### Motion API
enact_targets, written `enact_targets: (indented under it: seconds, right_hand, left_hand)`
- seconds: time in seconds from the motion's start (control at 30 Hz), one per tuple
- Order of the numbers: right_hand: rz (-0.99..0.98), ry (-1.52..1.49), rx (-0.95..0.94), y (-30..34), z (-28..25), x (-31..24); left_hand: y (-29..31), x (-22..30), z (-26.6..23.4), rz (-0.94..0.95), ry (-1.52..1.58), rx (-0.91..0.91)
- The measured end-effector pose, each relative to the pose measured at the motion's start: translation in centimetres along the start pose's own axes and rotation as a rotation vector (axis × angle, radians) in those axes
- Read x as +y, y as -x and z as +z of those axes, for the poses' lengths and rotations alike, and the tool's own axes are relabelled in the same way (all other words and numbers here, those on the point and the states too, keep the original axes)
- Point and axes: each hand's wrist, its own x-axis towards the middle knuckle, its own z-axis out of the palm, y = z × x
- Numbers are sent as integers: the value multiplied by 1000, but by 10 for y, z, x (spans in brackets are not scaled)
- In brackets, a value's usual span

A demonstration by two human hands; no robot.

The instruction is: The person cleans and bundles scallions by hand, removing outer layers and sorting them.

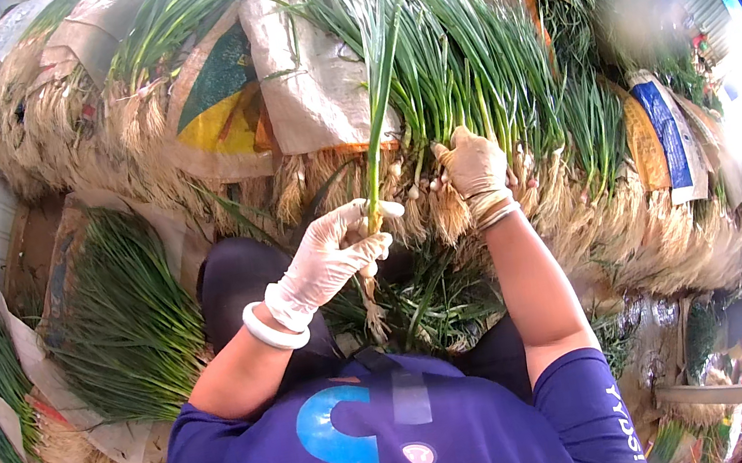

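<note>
My left hand (330,253), in a whitish glove, is closed round a single plant that looks like green garlic (379,83). Its long leaves point up and away from me, while its pale root end hangs below my fingers. My right hand (477,171), also gloved, lies at the near edge of a thick row of the same plants (500,63). Its fingers are curled at the stem bases, apparently gripping a stalk there; the fingertips are partly hidden. White bulbs and long tan roots (451,208) hang beside and below that hand.
Pale woven sacks (303,56) lie over the stacked plants in front. At my left a bundle of green leaves (125,317) rests on sacking. Loose leaves (431,295) lie between my knees. More root-fringed stacks (59,127) stand at the far left, and a blue-and-white sack (666,133) hangs at right.
</note>
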Motion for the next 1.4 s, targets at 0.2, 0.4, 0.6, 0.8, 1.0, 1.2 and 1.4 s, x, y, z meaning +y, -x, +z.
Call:
enact_targets:
  seconds: [0.2,0.4,0.6,0.8,1.0,1.2,1.4]
  right_hand:
    - [234,-651,92,-8,-20,28]
    - [232,-647,-49,-20,-13,33]
    - [233,-510,-275,-28,-1,23]
    - [329,-1399,-310,62,-49,-57]
    - [224,-1301,21,83,-21,-28]
    - [433,-1712,-176,64,-22,-28]
    - [186,-1388,-97,72,-15,-60]
  left_hand:
    - [6,7,-10,-121,-95,227]
    - [0,1,-9,-259,-97,163]
    - [-9,-11,-8,-199,-94,153]
    - [-14,-23,-8,-221,-108,149]
    - [-16,-35,-2,-294,60,95]
    - [-15,-40,9,-364,-15,87]
    - [-11,-37,6,-382,-161,51]
